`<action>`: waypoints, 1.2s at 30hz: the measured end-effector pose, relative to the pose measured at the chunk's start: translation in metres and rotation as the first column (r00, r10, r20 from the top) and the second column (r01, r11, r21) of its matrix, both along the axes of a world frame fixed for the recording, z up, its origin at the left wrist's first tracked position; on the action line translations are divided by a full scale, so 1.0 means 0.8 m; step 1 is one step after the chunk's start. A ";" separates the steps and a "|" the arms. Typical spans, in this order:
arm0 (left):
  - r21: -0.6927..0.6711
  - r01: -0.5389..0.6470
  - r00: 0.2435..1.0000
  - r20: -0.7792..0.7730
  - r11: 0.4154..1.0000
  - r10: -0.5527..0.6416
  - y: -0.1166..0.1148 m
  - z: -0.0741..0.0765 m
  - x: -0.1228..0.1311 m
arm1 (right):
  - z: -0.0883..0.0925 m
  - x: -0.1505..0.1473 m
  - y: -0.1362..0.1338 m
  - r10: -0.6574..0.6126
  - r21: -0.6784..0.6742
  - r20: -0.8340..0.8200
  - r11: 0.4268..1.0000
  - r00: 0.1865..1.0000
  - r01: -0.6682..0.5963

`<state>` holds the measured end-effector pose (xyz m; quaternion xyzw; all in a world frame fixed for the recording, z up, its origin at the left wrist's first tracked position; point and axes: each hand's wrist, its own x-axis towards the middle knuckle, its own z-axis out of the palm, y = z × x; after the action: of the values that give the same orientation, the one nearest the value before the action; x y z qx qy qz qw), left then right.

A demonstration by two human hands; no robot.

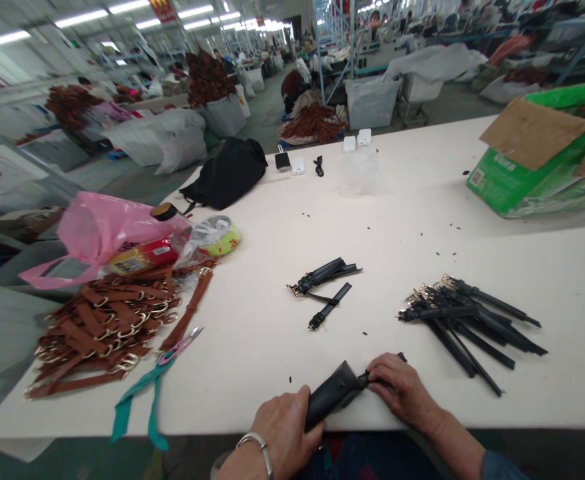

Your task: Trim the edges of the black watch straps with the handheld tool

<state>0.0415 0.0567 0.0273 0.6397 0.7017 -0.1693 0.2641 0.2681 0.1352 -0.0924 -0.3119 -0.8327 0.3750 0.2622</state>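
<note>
My left hand (286,427) is closed around a black leather piece (333,395), wide and flat, near the table's front edge. At the right end of this piece, my right hand (403,388) pinches a narrow black strap (363,379); its far tip shows past my fingers. Whether the strap is joined to the wide piece, I cannot tell. Ahead of my hands lie a few short black buckle straps (325,277) with gold buckles. Further right, a fanned pile of similar black straps (465,317) has its buckles pointing away to the left.
Brown straps with metal rings (102,327) are heaped at the left, beside scissors (185,343) tied with teal cloth. Behind them are a pink plastic bag (102,230) and a black bag (232,173). A green carton (517,180) stands at the right of the white table (252,333).
</note>
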 end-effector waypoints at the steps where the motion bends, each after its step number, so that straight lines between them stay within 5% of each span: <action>1: -0.011 0.010 1.000 -0.012 1.000 -0.010 -0.002 0.003 -0.004 | 0.000 0.000 0.000 0.003 -0.001 -0.005 1.000 1.000 -0.003; 11: 0.035 0.006 1.000 0.022 0.999 -0.007 0.028 -0.001 0.013 | 0.004 0.001 0.001 -0.034 -0.028 -0.002 0.999 0.999 0.034; 17: -0.017 0.017 1.000 0.006 1.000 -0.017 0.013 0.007 -0.010 | 0.005 -0.001 0.001 -0.018 -0.017 0.006 1.000 1.000 0.018; 25: 0.017 -0.060 0.998 -0.022 0.998 0.060 0.023 -0.001 -0.002 | 0.008 -0.002 0.002 0.019 0.085 0.085 0.996 0.996 -0.027; 31: 0.068 -0.160 0.983 -0.085 0.985 0.165 0.008 0.018 -0.046 | 0.026 -0.017 0.015 0.054 0.096 0.214 0.992 0.975 -0.076; 36: 0.072 -0.152 0.980 -0.121 0.986 0.160 -0.003 0.029 -0.051 | 0.032 -0.036 0.027 0.038 0.065 0.284 0.996 0.958 -0.058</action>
<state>0.0009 0.0540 0.0502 0.5786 0.7699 -0.1663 0.2118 0.2394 0.1571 -0.0668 -0.3322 -0.8819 0.3026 0.1429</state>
